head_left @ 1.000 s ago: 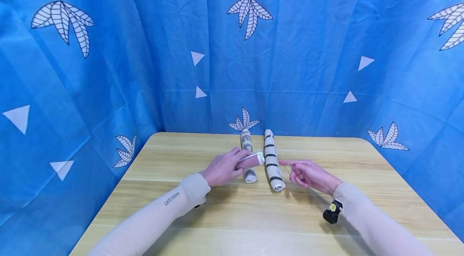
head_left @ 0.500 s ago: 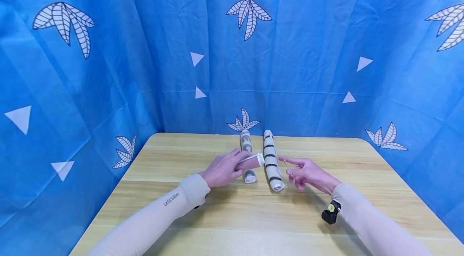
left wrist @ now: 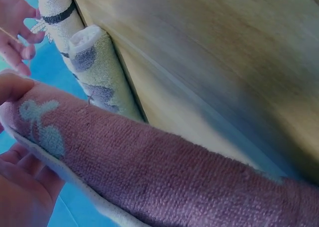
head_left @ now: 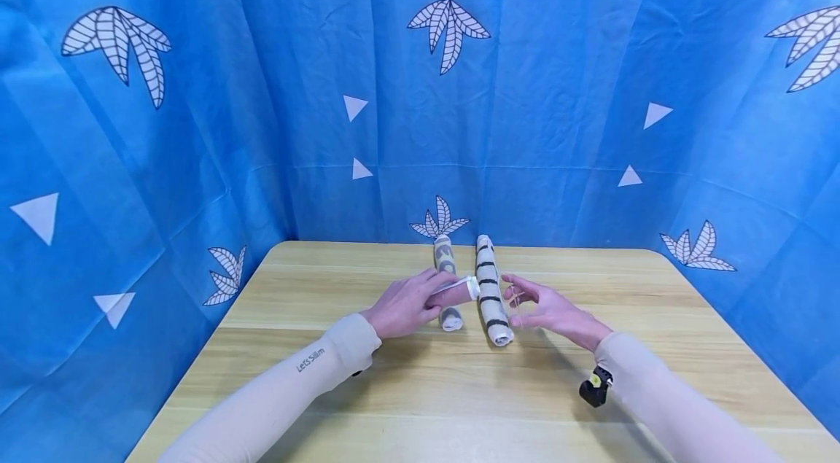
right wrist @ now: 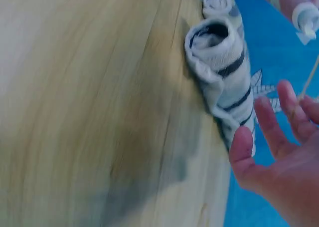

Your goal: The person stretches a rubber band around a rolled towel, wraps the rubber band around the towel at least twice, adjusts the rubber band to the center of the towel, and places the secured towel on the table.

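My left hand grips a rolled pink towel with a pale leaf pattern, thumb on one side and fingers on the other. It is held above a grey-and-white rolled towel lying on the table. To the right of that lies a white rolled towel with black stripes. Just right of the striped roll is my right hand, fingers spread and slightly bent. A thin tan rubber band hangs looped on its fingers. The pink roll's white end points toward the right hand.
Both lying rolls rest near the back of the wooden table. A blue patterned curtain hangs behind the table and along both sides. A small black wrist camera is strapped under the right sleeve.
My right hand has gone from pointing its index finger with the band stretched to spreading its fingers and thumb beside the striped roll. The left hand and pink towel stay put.
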`<state>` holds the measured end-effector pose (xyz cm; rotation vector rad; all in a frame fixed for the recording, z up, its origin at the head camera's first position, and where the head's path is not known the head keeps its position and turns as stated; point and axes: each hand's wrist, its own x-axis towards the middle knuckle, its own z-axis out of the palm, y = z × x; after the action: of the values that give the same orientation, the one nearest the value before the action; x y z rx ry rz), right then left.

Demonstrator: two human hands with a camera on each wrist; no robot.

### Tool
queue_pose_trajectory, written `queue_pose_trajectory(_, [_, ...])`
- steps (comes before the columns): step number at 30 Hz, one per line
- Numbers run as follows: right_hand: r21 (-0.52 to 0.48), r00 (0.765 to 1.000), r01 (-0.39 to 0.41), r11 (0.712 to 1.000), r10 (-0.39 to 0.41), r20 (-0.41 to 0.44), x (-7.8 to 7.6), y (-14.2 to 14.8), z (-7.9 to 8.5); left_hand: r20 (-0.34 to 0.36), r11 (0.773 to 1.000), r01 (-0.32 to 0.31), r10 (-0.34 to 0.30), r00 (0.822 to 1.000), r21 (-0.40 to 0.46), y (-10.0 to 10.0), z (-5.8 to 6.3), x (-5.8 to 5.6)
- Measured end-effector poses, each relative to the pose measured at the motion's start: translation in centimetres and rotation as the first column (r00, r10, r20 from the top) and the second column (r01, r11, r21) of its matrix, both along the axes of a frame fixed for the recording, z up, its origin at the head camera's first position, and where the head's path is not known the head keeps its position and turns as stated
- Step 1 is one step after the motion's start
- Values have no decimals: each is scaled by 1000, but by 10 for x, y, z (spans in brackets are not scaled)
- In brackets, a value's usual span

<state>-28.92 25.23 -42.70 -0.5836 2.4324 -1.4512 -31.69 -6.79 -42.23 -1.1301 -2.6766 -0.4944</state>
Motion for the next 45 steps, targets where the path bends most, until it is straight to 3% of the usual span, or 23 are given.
queue_pose_trajectory(5, [49, 991, 20, 999, -13, -133, 2, -13, 0, 14, 1000, 25, -25, 1000, -14, 3, 4, 3])
queue_pose_trajectory(14, [35, 978, -20, 999, 27, -206, 7, -30, 2, -4, 993, 114, -114, 993, -33, 11, 8, 11])
queue_pose_trajectory(21, [54, 979, -28, 998, 39, -202, 7, -44, 11, -25, 983, 172, -173, 985, -58, 15, 10, 17])
queue_pose_trajectory(30, [68, 976, -61, 996, 74, -203, 8, -58, 14, -86, 979, 200, -204, 975, -48, 19, 10, 20])
queue_pose_trajectory(41, [52, 974, -40, 998, 51, -221, 13, -67, 20, -168, 968, 240, -249, 954, -73, 23, 13, 22])
queue_pose_trajectory(45, [43, 979, -24, 999, 33, -203, 15, -67, 21, -123, 969, 247, -245, 962, 4, 22, 14, 23])
